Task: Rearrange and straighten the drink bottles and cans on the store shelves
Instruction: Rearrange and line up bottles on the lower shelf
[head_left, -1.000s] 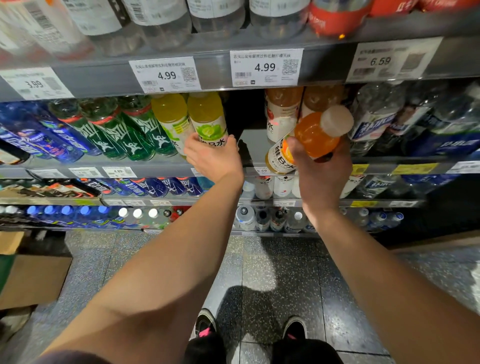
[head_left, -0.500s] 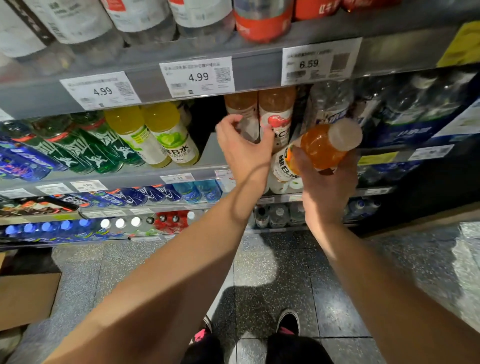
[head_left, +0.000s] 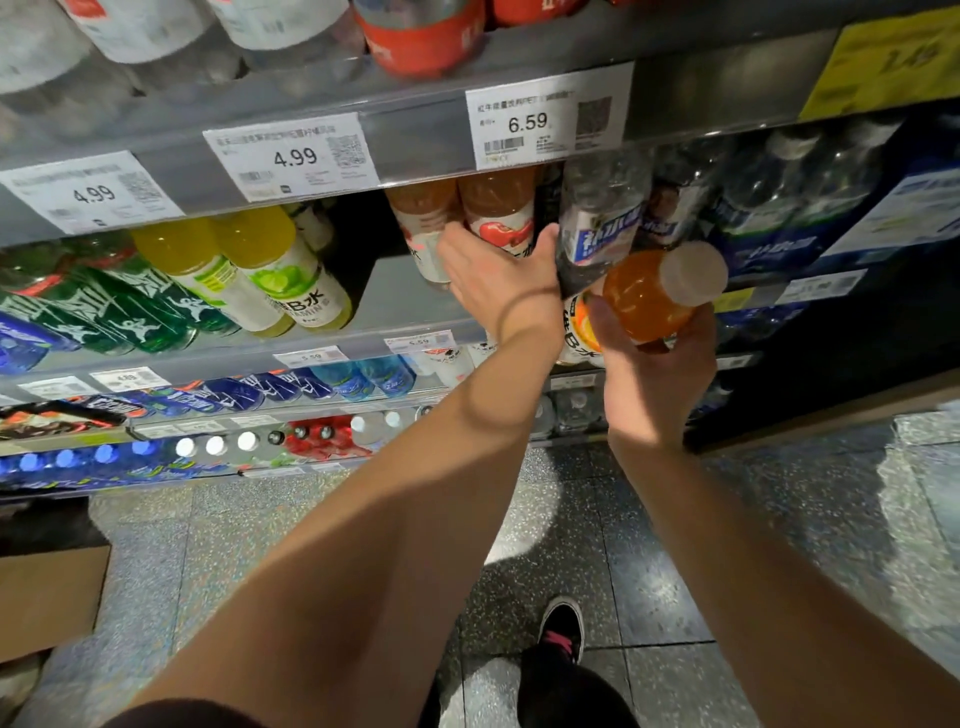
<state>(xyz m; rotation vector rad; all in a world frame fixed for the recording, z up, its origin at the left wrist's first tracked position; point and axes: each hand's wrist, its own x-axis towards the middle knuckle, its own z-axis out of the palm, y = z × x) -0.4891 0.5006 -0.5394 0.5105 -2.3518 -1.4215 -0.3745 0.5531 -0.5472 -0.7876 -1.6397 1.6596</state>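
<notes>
Orange drink bottle (head_left: 644, 296) with white cap, tilted, gripped in right hand (head_left: 652, 374) just before shelf (head_left: 395, 296). Left hand (head_left: 498, 275) reaches in, fingers curled round peach-coloured bottle (head_left: 498, 218) beside second one (head_left: 423, 228). Yellow bottles (head_left: 249, 260) left, across bare gap.

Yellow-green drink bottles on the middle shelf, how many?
2, side by side at the shelf front: left bottle, right bottle, just right of the green bottles. More may be hidden behind them.

A shop: shelves (head_left: 415, 132) of bottled drinks with price tags (head_left: 293, 156).
</notes>
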